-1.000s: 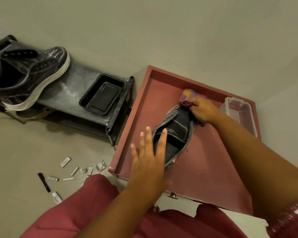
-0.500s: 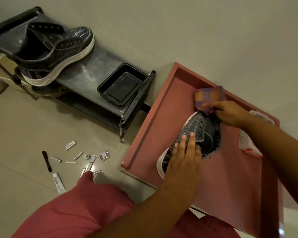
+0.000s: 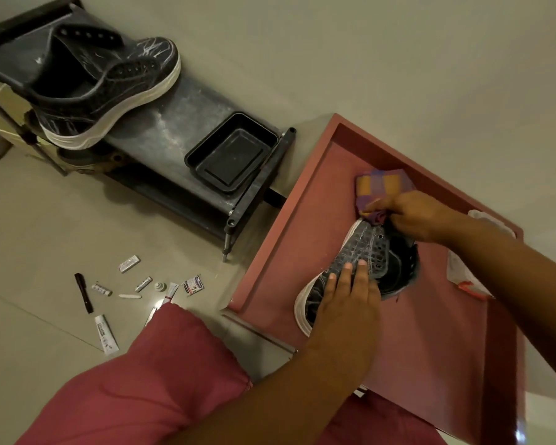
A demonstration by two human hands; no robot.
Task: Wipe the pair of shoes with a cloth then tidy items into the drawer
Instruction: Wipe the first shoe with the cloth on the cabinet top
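A black shoe with a white sole (image 3: 363, 248) lies in the open red drawer (image 3: 276, 245). My left hand (image 3: 344, 303) rests on its side with straight fingers and steadies it. My right hand (image 3: 414, 216) grips a purple and orange checked cloth (image 3: 379, 187) at the shoe's toe end. The other black shoe (image 3: 109, 88) stands on a dark shoe rack (image 3: 180, 123) at the upper left. Several small tubes and sachets (image 3: 135, 290) lie scattered on the floor left of the drawer.
A black plastic tray (image 3: 231, 152) sits on the rack near its right end. A clear plastic container (image 3: 463, 268) is in the drawer, partly hidden behind my right forearm. My knees in red cloth (image 3: 148, 380) fill the bottom of the view. A beige wall runs behind.
The view has shifted right and down. The shoe has turned onto its side, my left hand has moved onto it, and my right hand with the cloth stays at the toe.
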